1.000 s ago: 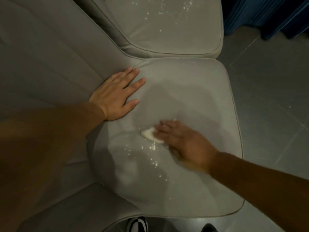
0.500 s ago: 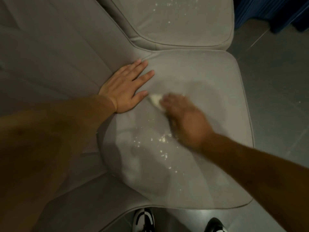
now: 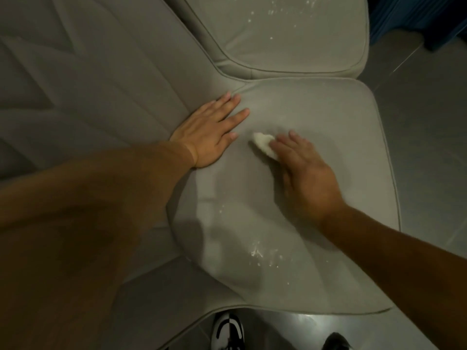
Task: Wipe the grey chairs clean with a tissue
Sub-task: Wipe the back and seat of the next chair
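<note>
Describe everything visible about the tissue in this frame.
The tissue is a small, white, crumpled wad, soft-looking. It lies on the grey seat cushion of the nearer chair, near its middle. The right hand presses it down with straight fingers, covering its right part. The left hand lies apart from it.

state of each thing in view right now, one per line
left hand: flat, fingers straight, resting on the near seat
right hand: presses the tissue onto the near seat
tissue: wadded, half under the fingers
near seat: white specks left near its front
far seat: speckled white, untouched by hands
</note>
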Demonstrator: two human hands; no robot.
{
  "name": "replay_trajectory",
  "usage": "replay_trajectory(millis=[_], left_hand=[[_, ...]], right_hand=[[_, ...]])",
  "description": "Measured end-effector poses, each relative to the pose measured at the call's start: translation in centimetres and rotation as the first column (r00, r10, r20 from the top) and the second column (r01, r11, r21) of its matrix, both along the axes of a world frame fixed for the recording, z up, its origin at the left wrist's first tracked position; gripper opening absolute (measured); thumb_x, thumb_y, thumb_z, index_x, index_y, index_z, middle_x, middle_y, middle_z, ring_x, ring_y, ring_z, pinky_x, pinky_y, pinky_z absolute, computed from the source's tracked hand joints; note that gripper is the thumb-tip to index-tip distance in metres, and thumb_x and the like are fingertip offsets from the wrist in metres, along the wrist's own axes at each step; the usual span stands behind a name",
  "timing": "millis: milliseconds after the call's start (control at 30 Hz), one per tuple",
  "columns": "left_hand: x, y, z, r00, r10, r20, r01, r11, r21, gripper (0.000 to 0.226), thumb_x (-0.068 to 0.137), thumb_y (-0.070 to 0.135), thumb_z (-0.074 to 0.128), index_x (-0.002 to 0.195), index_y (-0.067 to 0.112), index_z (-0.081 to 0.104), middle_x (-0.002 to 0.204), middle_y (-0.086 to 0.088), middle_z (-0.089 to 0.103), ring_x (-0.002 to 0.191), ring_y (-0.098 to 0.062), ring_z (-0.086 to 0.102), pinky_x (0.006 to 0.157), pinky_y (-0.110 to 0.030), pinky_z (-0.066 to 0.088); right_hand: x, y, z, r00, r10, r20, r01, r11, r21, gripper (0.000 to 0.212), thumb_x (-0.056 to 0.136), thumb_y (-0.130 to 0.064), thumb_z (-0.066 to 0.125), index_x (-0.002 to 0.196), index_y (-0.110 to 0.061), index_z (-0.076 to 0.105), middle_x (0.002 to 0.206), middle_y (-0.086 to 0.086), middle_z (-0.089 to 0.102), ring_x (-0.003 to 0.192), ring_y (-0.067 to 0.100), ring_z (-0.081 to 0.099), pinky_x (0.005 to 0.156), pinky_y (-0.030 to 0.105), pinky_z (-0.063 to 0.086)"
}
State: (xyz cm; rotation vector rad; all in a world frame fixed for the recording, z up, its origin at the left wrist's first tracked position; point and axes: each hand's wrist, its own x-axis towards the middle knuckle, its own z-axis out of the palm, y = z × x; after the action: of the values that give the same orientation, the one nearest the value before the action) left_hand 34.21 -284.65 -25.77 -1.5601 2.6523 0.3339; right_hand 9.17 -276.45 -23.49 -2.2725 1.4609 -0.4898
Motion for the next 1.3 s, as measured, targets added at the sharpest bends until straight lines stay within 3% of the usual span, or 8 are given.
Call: replay_trajectory(millis=[133, 300, 400, 600, 767, 867, 967, 1300], left_hand=[[-1.0, 0.1, 0.6, 0.998, 0.066, 0.004, -0.066, 0.995, 0.076, 0.056, 0.108, 0.032, 0.032, 0.162, 0.026, 0.016, 0.17, -0.005, 0.002, 0.157, -0.02, -0.001, 0.126, -0.034, 0.002], [-2.0, 0.0, 2.9, 0.99, 0.136, 0.043, -0.142, 0.968, 0.209, 0.053, 0.109, 0.034, 0.032, 0.16, 0.025, 0.024, 0.17, -0.009, 0.008, 0.157, -0.022, 0.005, 0.126, -0.031, 0.003], [-1.4, 3.0, 4.3, 0.954, 0.293, 0.063, -0.3, 0.931, 0.207, 0.05, 0.108, 0.033, 0.033, 0.158, 0.027, 0.033, 0.168, -0.007, 0.02, 0.154, -0.023, 0.019, 0.124, -0.036, 0.019], [-1.1, 10.9, 7.1, 0.838, 0.335, 0.431, -0.388, 0.921, 0.039, 0.052, 0.1, 0.028, 0.032, 0.149, 0.018, 0.046, 0.162, -0.007, 0.035, 0.154, -0.029, 0.018, 0.119, -0.043, 0.009], [-3.0, 7.4, 11.9, 0.638, 0.351, 0.686, -0.366, 0.921, -0.13, 0.059, 0.102, 0.03, 0.019, 0.157, 0.01, 0.03, 0.169, -0.017, 0.008, 0.154, -0.04, -0.008, 0.118, -0.065, -0.007], [0.9, 7.8, 15.0, 0.527, 0.234, 0.817, -0.264, 0.959, -0.105, 0.063, 0.102, 0.035, 0.015, 0.161, 0.011, 0.013, 0.168, -0.016, -0.011, 0.153, -0.039, -0.018, 0.119, -0.062, -0.009], [3.6, 9.9, 15.9, 0.475, 0.08, 0.877, -0.108, 0.994, -0.033, 0.067, 0.102, 0.041, 0.011, 0.162, 0.013, 0.001, 0.167, -0.016, -0.019, 0.152, -0.039, -0.022, 0.117, -0.061, -0.017], [3.8, 10.2, 13.0, 0.354, 0.037, 0.935, -0.172, 0.985, 0.026, 0.08, 0.098, 0.066, 0.011, 0.16, 0.019, -0.011, 0.162, -0.018, -0.03, 0.145, -0.047, -0.033, 0.102, -0.075, -0.025]], right_hand=[[0.5, -0.2, -1.5, 0.994, 0.033, -0.101, -0.034, 0.999, -0.011, 0.041, 0.094, -0.012, 0.053, 0.135, -0.005, 0.056, 0.141, 0.015, 0.053, 0.135, 0.032, 0.045, 0.117, 0.046, 0.029], [-0.3, 5.6, -1.7, 0.881, 0.466, -0.085, -0.467, 0.884, 0.006, 0.049, 0.085, -0.013, 0.069, 0.133, -0.012, 0.06, 0.14, 0.009, 0.056, 0.131, 0.028, 0.051, 0.112, 0.049, 0.035], [-2.0, 6.6, -1.2, 0.819, 0.571, -0.056, -0.565, 0.819, 0.102, 0.051, 0.086, -0.016, 0.068, 0.136, -0.02, 0.057, 0.143, 0.0, 0.052, 0.135, 0.019, 0.046, 0.115, 0.046, 0.032], [-4.1, 5.7, 1.4, 0.939, 0.277, 0.203, -0.313, 0.934, 0.17, 0.047, 0.088, -0.003, 0.063, 0.132, -0.021, 0.06, 0.137, 0.0, 0.058, 0.129, 0.018, 0.053, 0.107, 0.04, 0.045], [-4.4, 3.5, 2.1, 0.992, -0.021, 0.125, 0.001, 0.988, 0.155, 0.048, 0.082, 0.005, 0.067, 0.128, -0.009, 0.062, 0.133, 0.013, 0.059, 0.124, 0.03, 0.057, 0.109, 0.025, 0.032], [-2.9, 1.9, 2.4, 0.971, -0.193, 0.141, 0.168, 0.97, 0.175, 0.043, 0.09, -0.004, 0.06, 0.131, -0.013, 0.059, 0.139, 0.007, 0.056, 0.126, 0.027, 0.054, 0.11, 0.026, 0.032], [-1.3, -0.4, 2.5, 0.969, -0.21, 0.13, 0.189, 0.969, 0.158, 0.041, 0.095, -0.006, 0.054, 0.135, -0.01, 0.056, 0.144, 0.011, 0.051, 0.134, 0.029, 0.046, 0.114, 0.032, 0.028], [6.2, -9.5, 1.3, 0.977, -0.214, -0.019, 0.214, 0.971, 0.102, 0.054, 0.09, -0.015, 0.055, 0.143, -0.013, 0.045, 0.148, 0.012, 0.043, 0.137, 0.03, 0.037, 0.115, 0.037, 0.026]])
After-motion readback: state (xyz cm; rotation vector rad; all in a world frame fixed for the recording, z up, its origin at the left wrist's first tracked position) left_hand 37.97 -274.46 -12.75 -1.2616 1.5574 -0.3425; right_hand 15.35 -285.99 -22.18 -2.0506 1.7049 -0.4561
